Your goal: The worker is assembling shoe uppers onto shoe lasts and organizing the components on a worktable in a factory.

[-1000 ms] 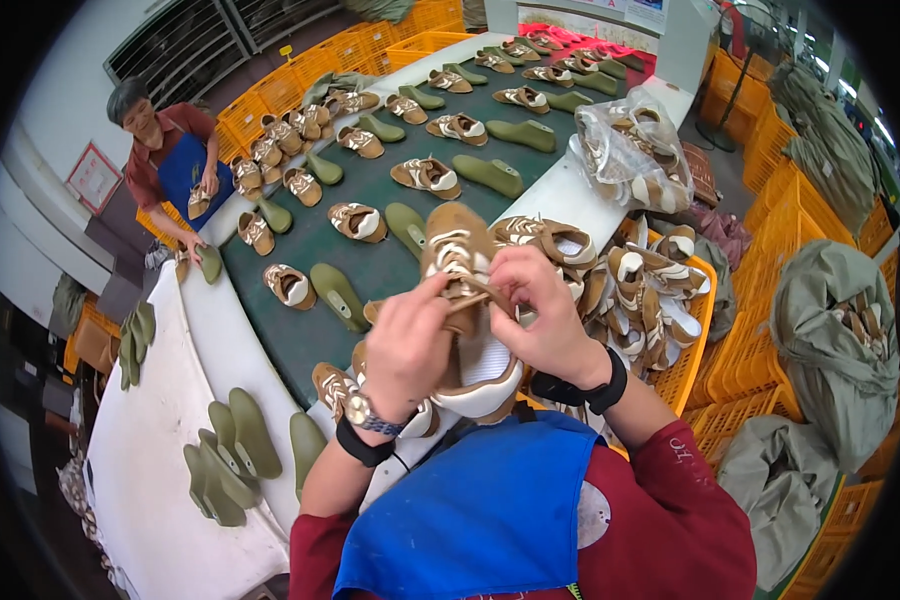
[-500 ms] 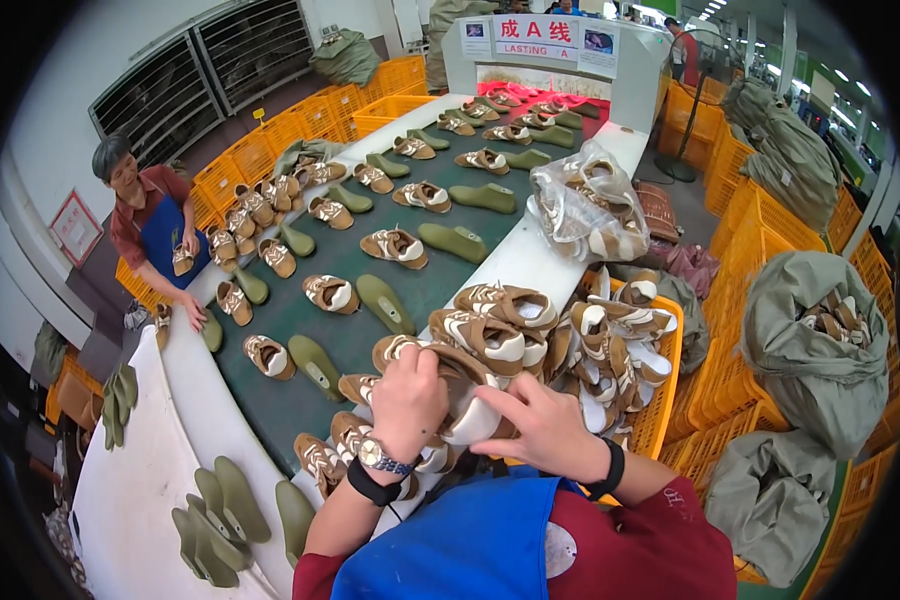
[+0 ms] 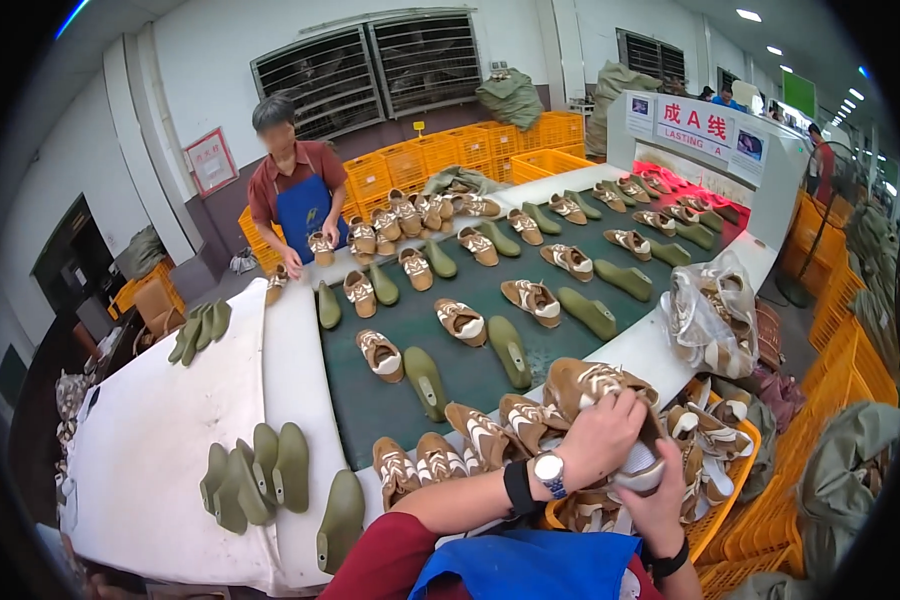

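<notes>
Both of my hands are on one brown sneaker [image 3: 582,385] with white stripes and laces, tilted above the near edge of the green conveyor belt [image 3: 440,375]. My left hand [image 3: 602,435], with a watch on its wrist, has its fingers closed at the shoe's opening by the tongue. Round the heel, where the pale lining shows, my right hand [image 3: 660,500] grips from below. Several matching sneakers [image 3: 480,437] stand in a row beside my left forearm. More lie in an orange crate [image 3: 715,515] under and to the right of my hands.
Rows of sneakers alternate with green shoe lasts [image 3: 510,350] on the belt. Other lasts [image 3: 290,465] stand on the white table at left. A clear bag of shoes [image 3: 712,312] rests on the right ledge. Across the belt, a person [image 3: 305,195] in a blue apron handles a sneaker.
My view has swung left, so the belt and crates appear farther right. My hands still hold the sneaker, its toe now pointing away from me. The person opposite is more upright.
</notes>
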{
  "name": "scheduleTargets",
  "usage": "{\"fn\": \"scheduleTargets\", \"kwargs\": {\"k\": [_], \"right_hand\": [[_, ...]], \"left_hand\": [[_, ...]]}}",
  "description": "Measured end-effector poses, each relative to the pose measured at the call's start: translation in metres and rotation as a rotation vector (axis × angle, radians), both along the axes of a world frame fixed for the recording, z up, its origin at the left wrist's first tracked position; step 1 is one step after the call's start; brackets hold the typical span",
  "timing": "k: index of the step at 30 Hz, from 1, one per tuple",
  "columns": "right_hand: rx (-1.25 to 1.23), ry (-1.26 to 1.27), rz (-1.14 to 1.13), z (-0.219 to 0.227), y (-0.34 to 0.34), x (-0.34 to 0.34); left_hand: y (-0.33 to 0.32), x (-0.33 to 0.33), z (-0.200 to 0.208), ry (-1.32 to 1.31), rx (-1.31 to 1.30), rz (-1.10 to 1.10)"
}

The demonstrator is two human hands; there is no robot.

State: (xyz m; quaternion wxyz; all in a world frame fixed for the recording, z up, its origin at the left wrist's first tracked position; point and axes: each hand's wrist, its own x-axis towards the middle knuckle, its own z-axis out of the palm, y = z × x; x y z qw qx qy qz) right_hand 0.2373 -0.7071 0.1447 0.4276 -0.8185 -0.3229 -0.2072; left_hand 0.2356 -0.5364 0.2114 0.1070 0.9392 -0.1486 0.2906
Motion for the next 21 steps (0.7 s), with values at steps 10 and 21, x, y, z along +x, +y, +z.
{"fn": "scheduleTargets", "kwargs": {"k": [10, 21], "right_hand": [[0.436, 0.213, 0.031, 0.057, -0.043, 0.135], [-0.025, 0.16, -0.04, 0.121, 0.077, 0.44]], "left_hand": [[0.114, -0.067, 0.01, 0.174, -0.255, 0.154], [0.106, -0.1, 0.005, 0.19, -0.263, 0.547]]}}
